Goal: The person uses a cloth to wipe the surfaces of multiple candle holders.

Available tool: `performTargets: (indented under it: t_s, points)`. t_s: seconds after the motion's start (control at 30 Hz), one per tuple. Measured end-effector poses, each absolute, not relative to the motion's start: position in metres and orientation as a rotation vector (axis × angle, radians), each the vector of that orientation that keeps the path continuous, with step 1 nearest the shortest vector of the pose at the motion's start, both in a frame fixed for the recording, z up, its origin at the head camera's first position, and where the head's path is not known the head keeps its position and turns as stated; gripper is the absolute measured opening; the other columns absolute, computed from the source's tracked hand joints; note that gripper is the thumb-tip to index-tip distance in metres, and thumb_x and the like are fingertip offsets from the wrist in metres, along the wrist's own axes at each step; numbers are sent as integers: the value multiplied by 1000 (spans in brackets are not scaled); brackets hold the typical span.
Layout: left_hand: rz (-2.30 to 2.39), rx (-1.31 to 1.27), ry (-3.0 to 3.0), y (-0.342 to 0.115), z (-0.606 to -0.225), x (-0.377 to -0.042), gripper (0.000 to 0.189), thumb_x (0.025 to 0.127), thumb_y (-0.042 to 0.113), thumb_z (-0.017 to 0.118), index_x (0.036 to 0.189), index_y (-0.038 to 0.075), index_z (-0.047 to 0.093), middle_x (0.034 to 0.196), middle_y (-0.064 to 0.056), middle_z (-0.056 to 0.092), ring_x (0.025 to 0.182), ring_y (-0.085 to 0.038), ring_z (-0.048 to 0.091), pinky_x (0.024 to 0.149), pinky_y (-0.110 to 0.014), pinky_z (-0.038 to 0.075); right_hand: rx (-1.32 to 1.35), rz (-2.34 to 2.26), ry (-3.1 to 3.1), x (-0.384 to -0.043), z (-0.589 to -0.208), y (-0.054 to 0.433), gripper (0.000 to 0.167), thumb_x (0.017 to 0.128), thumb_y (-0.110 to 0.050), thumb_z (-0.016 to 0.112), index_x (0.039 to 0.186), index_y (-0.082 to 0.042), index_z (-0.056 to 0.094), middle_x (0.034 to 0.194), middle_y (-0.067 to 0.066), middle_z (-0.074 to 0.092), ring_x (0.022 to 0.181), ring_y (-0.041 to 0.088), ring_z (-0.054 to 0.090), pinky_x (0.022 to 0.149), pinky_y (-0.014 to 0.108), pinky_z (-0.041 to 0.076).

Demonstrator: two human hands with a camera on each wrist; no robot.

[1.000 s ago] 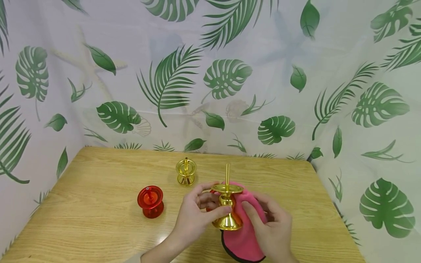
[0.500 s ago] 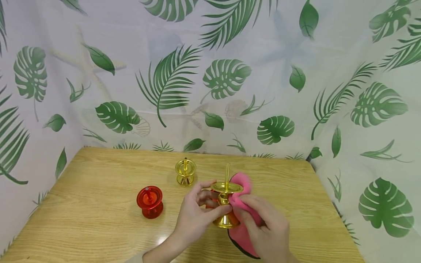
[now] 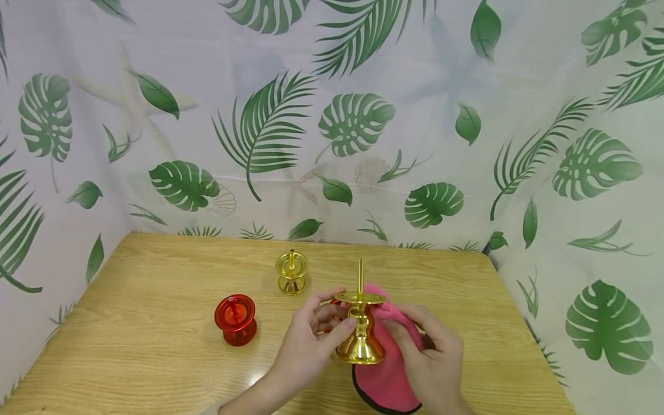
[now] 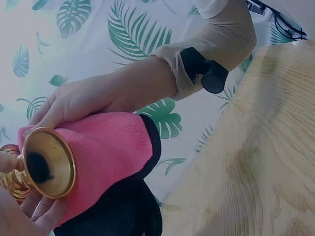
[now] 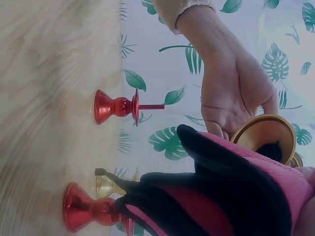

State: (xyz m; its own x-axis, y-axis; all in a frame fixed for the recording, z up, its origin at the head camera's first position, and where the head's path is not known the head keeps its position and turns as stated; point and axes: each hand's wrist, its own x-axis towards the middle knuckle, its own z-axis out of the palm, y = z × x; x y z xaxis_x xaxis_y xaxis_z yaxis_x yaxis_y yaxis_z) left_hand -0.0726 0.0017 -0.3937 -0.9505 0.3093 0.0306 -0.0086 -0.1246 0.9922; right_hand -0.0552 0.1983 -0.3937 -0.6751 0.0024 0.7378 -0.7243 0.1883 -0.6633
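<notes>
A gold candle holder (image 3: 361, 349) with a thin upright spike is held above the table by my left hand (image 3: 306, 337). Its thumb lies on the neck, and the fingers reach round behind. My right hand (image 3: 434, 353) pinches a pink cloth (image 3: 384, 380) with black edging and keeps it against the holder's right side, just under the dish. In the left wrist view, the holder's hollow base (image 4: 61, 147) faces the camera in front of the cloth (image 4: 113, 147). Dark folds of the cloth (image 5: 236, 196) hang below my right hand in the right wrist view.
On the wooden table (image 3: 155, 369) stand a red candle holder (image 3: 238, 325) at left and a small gold one (image 3: 291, 282) farther back. Another red holder (image 5: 81, 209), mostly hidden by my hands in the head view, shows in the right wrist view. Leaf-printed sheets surround the table.
The cloth moved in against the neck and bunched there half a second ago, then slid back right and down with my right hand. My left hand keeps its grip; the held holder shifted slightly.
</notes>
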Motion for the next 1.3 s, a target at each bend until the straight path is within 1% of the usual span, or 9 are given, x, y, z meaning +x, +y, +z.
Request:
performTargets:
  t_s: [0.13, 0.33, 0.5, 0.63, 0.7, 0.83, 0.93, 1.1, 1.3]
  points:
    - [2171, 329, 1845, -2, -391, -74, 58, 99, 15, 74, 150, 3, 50, 117, -12, 71, 97, -11, 64, 84, -21, 53, 722, 1598, -1810, -57, -395, 199, 31, 82, 28, 68, 108, 11, 72, 109, -1, 79, 95, 4, 77, 72, 17, 62]
    - [2153, 383, 1696, -6, -390, -76, 58, 97, 13, 76, 148, -2, 53, 129, -13, 71, 108, -10, 69, 91, -20, 57, 752, 1605, -1814, -58, -398, 198, 33, 83, 27, 69, 111, 10, 72, 110, 1, 78, 98, 5, 75, 75, 18, 62]
    - [2157, 368, 1685, -7, -392, -77, 57, 94, 12, 79, 143, -3, 53, 121, -8, 76, 101, -10, 71, 88, -22, 58, 734, 1600, -1857, -57, -399, 199, 37, 82, 29, 68, 112, 7, 73, 109, -1, 78, 96, 4, 75, 76, 20, 63]
    - [2167, 373, 1712, -7, -393, -78, 55, 92, 12, 82, 136, -2, 54, 119, -12, 77, 96, -10, 72, 84, -24, 60, 775, 1562, -1853, -58, -398, 200, 38, 80, 28, 70, 111, 7, 73, 107, 4, 78, 95, 5, 75, 77, 19, 63]
    - [2167, 376, 1752, -6, -393, -79, 54, 90, 12, 83, 135, -1, 55, 120, -14, 77, 93, -11, 73, 81, -24, 60, 802, 1504, -1841, -59, -397, 200, 32, 82, 23, 72, 110, 7, 74, 105, 7, 78, 97, 5, 75, 80, 18, 62]
    - [2154, 368, 1867, -5, -393, -81, 54, 87, 12, 86, 131, 3, 57, 120, -16, 77, 88, -12, 72, 78, -25, 60, 844, 1349, -1808, -57, -394, 196, 18, 89, 4, 78, 106, 8, 76, 100, 15, 77, 102, 4, 75, 86, 16, 60]
    - [2145, 365, 1932, -5, -393, -82, 55, 85, 12, 88, 130, 3, 58, 118, -17, 77, 85, -11, 71, 75, -24, 58, 876, 1233, -1781, -55, -390, 192, 20, 94, -9, 76, 104, 9, 77, 97, 19, 76, 103, 3, 75, 88, 15, 59]
    - [2144, 362, 1971, -5, -393, -84, 55, 84, 12, 89, 129, 1, 58, 117, -18, 77, 82, -9, 69, 74, -21, 57, 908, 1061, -1734, -51, -383, 185, 25, 98, -16, 74, 99, 9, 78, 92, 21, 75, 98, 8, 74, 89, 12, 58]
    - [2145, 400, 1968, -6, -394, -83, 55, 85, 13, 89, 128, 0, 59, 116, -20, 77, 82, -10, 69, 75, -22, 57, 909, 1086, -1707, -48, -380, 183, 23, 97, -13, 76, 97, 10, 78, 91, 22, 75, 97, 9, 74, 88, 12, 58]
